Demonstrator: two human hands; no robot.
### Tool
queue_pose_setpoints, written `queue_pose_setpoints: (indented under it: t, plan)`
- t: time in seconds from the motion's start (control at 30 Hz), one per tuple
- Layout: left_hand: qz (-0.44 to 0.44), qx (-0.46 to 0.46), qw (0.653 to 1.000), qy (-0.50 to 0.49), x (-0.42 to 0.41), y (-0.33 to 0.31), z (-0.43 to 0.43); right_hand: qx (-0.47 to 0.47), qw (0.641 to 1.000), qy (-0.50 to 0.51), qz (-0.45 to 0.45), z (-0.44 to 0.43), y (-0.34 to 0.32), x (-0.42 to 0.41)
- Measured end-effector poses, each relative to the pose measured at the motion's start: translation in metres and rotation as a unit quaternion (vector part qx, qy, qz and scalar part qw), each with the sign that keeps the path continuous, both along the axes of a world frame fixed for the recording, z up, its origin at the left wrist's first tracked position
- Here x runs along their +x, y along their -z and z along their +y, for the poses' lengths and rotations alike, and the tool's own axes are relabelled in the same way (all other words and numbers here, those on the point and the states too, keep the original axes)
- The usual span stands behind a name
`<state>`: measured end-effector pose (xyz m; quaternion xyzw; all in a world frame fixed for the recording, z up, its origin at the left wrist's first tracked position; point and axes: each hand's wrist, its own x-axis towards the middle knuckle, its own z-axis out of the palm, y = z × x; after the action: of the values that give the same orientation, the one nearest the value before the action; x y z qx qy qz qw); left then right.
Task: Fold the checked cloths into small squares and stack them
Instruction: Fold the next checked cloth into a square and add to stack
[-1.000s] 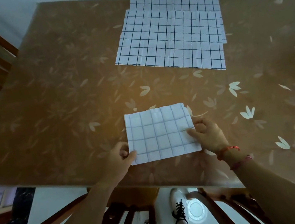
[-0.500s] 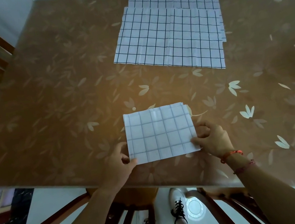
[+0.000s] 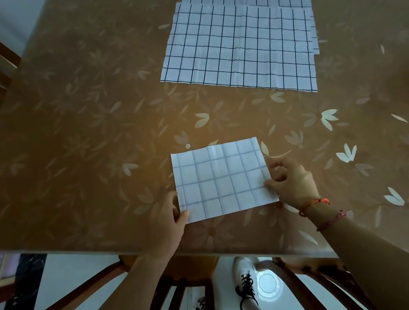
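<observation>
Now our left hand point(image 3: 167, 220) pinches the near left corner of the folded checked cloth point(image 3: 222, 179), and our right hand point(image 3: 290, 183) pinches its right edge. It lies flat by the near edge of the table point(image 3: 71, 123), long axis running left to right. Beyond lie unfolded checked cloths point(image 3: 237, 49).

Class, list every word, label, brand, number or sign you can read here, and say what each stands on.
None can be read.
The folded cloth and the flat cloths bear only grid lines.
The table shows only a leaf pattern.
The shoe shows no legible brand.
</observation>
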<state>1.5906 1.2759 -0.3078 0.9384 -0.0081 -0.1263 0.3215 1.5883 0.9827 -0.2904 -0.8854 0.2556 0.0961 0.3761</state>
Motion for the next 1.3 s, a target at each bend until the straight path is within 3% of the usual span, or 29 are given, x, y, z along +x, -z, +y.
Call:
queue_pose_setpoints:
  t: [0.1,0.2,0.3,0.43,0.57,0.7,1.07,1.3]
  plan:
    - [-0.063,0.043,0.997,0.034,-0.004,0.000,0.003,-0.020,1.000,-0.004,0.001,0.000,0.001,-0.001]
    - [-0.151,0.083,0.976,0.133,-0.017,-0.002,0.002,-0.079,0.996,-0.020,-0.018,0.002,-0.001,-0.003]
    - [-0.156,0.077,0.963,0.204,-0.039,-0.005,-0.011,-0.136,0.985,-0.084,-0.072,0.018,-0.003,-0.011]
    - [-0.164,0.094,0.945,0.266,-0.063,-0.004,-0.033,-0.191,0.928,-0.250,-0.198,0.058,0.003,-0.043]
    - [-0.135,0.146,0.932,0.304,-0.069,0.003,-0.044,-0.222,0.871,-0.423,-0.116,0.083,0.016,-0.078]
    - [-0.112,0.177,0.935,0.285,-0.068,0.002,-0.046,-0.257,0.856,-0.436,-0.107,0.087,0.025,-0.085]
    - [-0.156,0.179,0.928,0.288,-0.067,0.009,-0.043,-0.254,0.853,-0.451,-0.073,0.095,0.029,-0.086]
    - [-0.096,0.220,0.932,0.271,-0.073,0.016,-0.024,-0.263,0.852,-0.449,-0.049,0.086,0.024,-0.085]
